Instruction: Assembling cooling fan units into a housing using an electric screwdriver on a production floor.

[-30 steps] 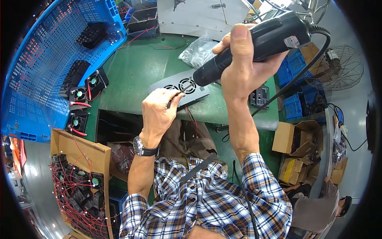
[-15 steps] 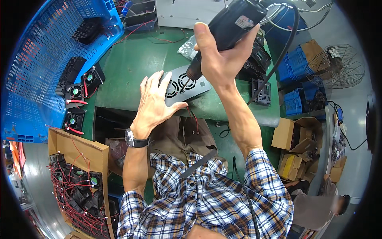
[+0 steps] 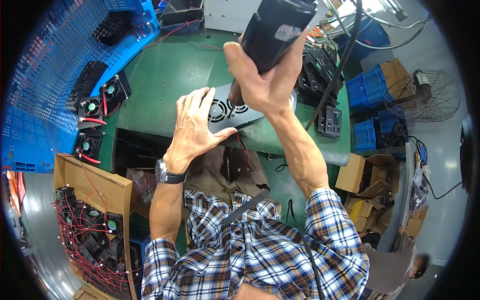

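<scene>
A grey metal panel (image 3: 244,118) with round slotted fan openings lies near the front edge of the green workbench (image 3: 165,75). My left hand (image 3: 194,125) rests on the panel's left end, fingers stretched out and the thumb along its near edge. In my right hand (image 3: 267,87) is a black electric screwdriver (image 3: 280,37), gripped round its body and angled down to the panel. Its bit points between the two fan openings; whether it touches a screw there I cannot tell. A thin red wire (image 3: 243,145) hangs off the near edge.
Small black fans (image 3: 89,145) with red leads sit by a large blue crate (image 3: 42,100) at left. Below stands a carton (image 3: 95,175) full of wired fans. Black plastic parts (image 3: 320,65) lie at right, near the hanging tool cable (image 3: 336,70). Another person (image 3: 387,270) is at lower right.
My right hand and the screwdriver have swung left, and the tool stands steeper with its bit still near the same spot. My left hand keeps its place on the panel.
</scene>
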{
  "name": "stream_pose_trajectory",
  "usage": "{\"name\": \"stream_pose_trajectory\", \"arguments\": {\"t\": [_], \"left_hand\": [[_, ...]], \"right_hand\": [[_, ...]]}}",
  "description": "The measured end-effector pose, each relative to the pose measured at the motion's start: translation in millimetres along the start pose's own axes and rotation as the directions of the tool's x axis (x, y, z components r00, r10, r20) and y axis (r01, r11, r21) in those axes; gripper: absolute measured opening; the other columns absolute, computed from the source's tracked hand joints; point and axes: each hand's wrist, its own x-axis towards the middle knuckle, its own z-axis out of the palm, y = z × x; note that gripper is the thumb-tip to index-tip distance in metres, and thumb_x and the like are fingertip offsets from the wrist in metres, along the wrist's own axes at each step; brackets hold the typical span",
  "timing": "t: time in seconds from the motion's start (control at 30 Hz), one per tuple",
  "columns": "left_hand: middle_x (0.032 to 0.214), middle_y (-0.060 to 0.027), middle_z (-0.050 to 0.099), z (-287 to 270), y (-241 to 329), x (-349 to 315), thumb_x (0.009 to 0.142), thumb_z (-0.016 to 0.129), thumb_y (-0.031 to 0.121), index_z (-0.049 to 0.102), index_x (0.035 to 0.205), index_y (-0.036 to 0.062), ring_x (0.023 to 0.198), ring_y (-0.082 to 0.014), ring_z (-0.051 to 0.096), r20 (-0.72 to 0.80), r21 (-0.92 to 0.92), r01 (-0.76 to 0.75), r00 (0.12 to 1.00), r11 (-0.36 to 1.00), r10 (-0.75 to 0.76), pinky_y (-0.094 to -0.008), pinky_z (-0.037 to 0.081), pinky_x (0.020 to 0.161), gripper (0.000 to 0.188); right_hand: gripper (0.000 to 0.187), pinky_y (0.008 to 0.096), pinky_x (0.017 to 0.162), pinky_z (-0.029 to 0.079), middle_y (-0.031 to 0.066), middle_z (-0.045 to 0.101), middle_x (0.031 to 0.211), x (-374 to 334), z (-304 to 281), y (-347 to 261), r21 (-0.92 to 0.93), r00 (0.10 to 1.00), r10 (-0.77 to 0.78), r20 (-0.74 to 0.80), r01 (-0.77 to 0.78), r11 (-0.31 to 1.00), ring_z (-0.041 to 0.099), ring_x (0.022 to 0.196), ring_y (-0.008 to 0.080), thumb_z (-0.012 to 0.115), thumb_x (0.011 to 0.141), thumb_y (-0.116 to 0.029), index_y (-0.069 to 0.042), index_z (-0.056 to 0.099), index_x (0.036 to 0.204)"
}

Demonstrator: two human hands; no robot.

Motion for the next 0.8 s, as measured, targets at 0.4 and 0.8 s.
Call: {"name": "stream_pose_trajectory", "arguments": {"t": [0.4,0.8], "left_hand": [[0.139,-0.0313,0.044,-9,10,21,0.069,0.088,0.044,0.045,0.153,0.0081,0.131,-0.0492,0.042,0.337,0.118,-0.028,0.941,0.993,-0.013,-0.0555,0.032,0.116,0.101],[0.131,-0.0172,0.067,-156,-105,50,0.084,0.084,0.033,0.049,0.15,-0.0046,0.115,-0.0243,0.065,-0.457,-0.516,0.337,0.67,0.788,-0.585,-0.0349,0.05,0.099,0.084]], "right_hand": [[0.058,0.0309,0.054,0.053,0.0123,0.064,0.1,53,-72,-20,0.068,0.854,0.085,-0.513,-0.059,0.996,0.064,0.07,0.0176,0.071,0.095,-0.002,-0.001,0.039,0.144],[0.06,0.0255,0.055,0.05,0.0047,0.057,0.094,18,-130,4,0.031,0.869,0.207,-0.449,-0.216,0.976,0.055,0.067,0.01,0.07,0.098,-0.007,0.0,0.041,0.149]]}}
